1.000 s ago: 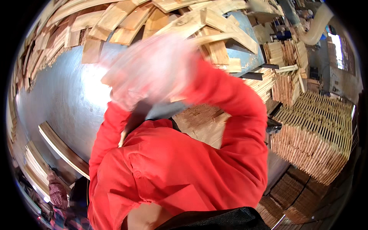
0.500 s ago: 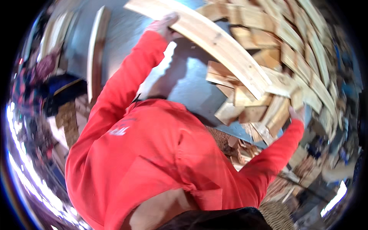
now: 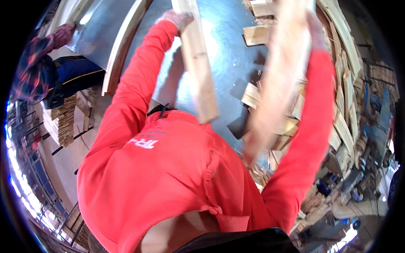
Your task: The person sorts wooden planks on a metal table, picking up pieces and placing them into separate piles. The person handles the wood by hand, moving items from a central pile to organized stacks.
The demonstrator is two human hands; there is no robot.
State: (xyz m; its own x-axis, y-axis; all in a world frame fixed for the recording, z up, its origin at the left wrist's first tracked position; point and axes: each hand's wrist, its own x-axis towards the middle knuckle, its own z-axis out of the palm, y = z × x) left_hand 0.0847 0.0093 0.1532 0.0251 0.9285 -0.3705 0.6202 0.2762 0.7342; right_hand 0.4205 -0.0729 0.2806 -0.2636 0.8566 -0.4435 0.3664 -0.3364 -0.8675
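Observation:
My left hand [image 3: 174, 19] is closed around the edge of a pale wooden board [image 3: 197, 63], whose near end points toward my chest. On the right, a second wooden board [image 3: 278, 76] is smeared by motion and slants down toward me. My right hand [image 3: 317, 34] grips its side near the far end; the fingers are partly hidden and blurred. Beneath both boards lies a shiny grey metal tabletop [image 3: 230, 63]. Short wood offcuts [image 3: 255, 36] lie on it close to the right-hand board.
Another long board [image 3: 122, 48] lies at the table's left side. Beyond it a person in a plaid sleeve [image 3: 36, 69] rests a gloved hand [image 3: 63, 34] near more boards. Long planks [image 3: 344, 33] are heaped at the right edge. A stack of wood [image 3: 63, 124] stands at lower left.
My left hand's board has swung from slanting rightward to pointing nearly straight at me. My right hand has moved from the offcut pile up and away from me, now with a long board.

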